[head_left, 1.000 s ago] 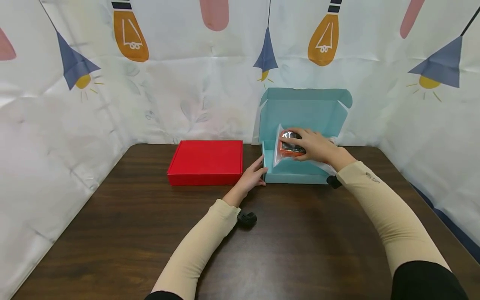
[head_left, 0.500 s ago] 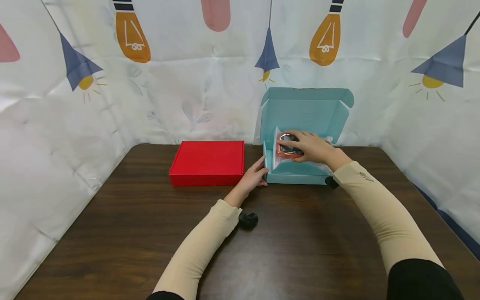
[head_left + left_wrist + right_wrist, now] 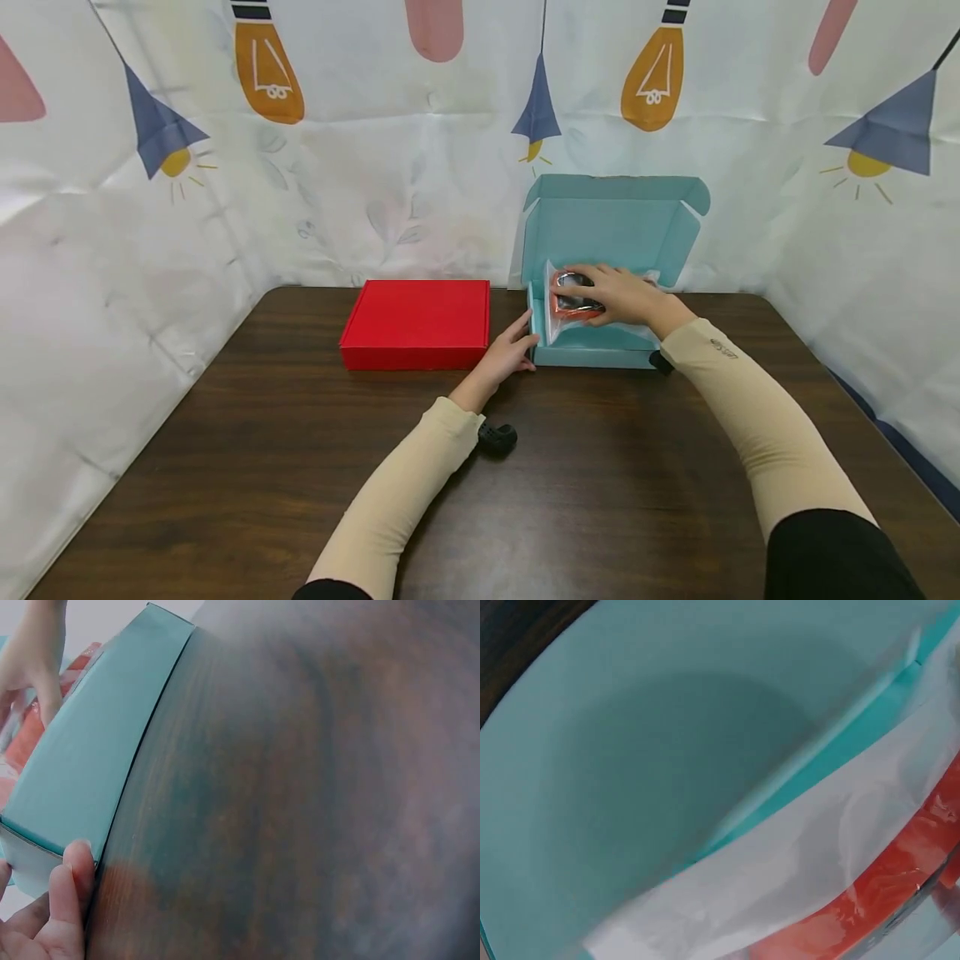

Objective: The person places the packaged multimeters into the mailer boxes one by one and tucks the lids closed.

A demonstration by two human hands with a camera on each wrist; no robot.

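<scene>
A teal cardboard box stands at the back of the table with its lid raised. My right hand grips a clear plastic bag holding an orange and shiny black item, down inside this box. The right wrist view shows the bag's pale edge and the orange contents close to the teal wall. My left hand rests with extended fingers against the box's left front corner; in the left wrist view its fingertips touch that corner. My right palm covers part of the bag.
A closed red box lies just left of the teal one, beside my left hand. Behind both hangs a white curtain printed with lamps and bulbs. The dark wooden table extends toward me.
My right hand has lowered slightly and shifted a little left with the bag, which sits deeper in the teal box. The left hand stays at the corner.
</scene>
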